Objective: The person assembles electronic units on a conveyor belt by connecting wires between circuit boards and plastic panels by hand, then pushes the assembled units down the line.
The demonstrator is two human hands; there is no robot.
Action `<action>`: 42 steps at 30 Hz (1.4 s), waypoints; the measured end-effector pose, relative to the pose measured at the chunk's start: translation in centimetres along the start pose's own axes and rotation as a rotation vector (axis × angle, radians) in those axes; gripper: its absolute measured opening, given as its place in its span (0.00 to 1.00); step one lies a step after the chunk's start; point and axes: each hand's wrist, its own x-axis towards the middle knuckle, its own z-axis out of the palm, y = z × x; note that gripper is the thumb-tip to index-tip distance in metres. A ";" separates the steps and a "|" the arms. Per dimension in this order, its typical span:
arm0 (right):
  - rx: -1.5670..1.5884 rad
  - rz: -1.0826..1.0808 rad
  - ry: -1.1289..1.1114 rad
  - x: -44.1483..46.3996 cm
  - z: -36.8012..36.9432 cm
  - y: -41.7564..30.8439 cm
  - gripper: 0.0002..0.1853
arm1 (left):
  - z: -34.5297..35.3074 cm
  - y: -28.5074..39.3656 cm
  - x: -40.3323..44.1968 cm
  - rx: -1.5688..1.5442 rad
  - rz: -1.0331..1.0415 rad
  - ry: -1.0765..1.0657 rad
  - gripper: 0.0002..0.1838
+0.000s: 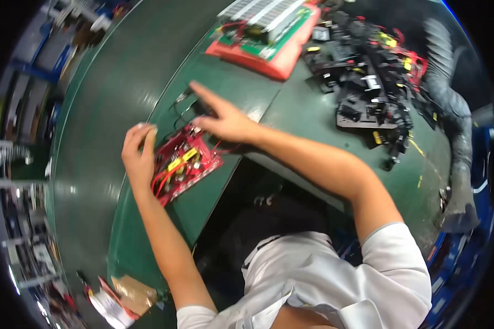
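Note:
A red circuit board with yellow parts and red wires lies on the green worktop in front of me. At the board's far left corner is my left hand, its fingers bent and the tips drawn close to the thumb. Whether anything is pinched there I cannot make out. My right hand is over the board's far right edge, index finger stretched out and thumb apart, holding nothing that I can see. Thin black cables run between the two hands, partly hidden by the right one.
Beyond the right hand stands a green board with metal fins on a red-orange base. A heap of black parts and cables covers the right of the green worktop. A grey flexible duct stands at far right; a white roll is lower left.

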 end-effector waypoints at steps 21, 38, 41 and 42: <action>-0.503 0.192 -0.112 3.6 -4.7 -1.0 0.22 | 7.3 8.4 -5.2 0.502 0.296 -0.370 0.31; -0.147 0.101 0.026 -5.3 -2.0 -5.8 0.32 | 5.6 4.2 -1.7 -0.172 -0.052 -0.338 0.12; 0.052 0.190 -0.075 -5.1 -1.2 -5.0 0.37 | 5.1 5.5 -2.4 -0.293 -0.169 -0.313 0.11; 0.105 0.169 -0.082 -5.0 -0.6 -4.5 0.38 | 5.1 5.3 -2.5 -0.332 -0.142 -0.328 0.10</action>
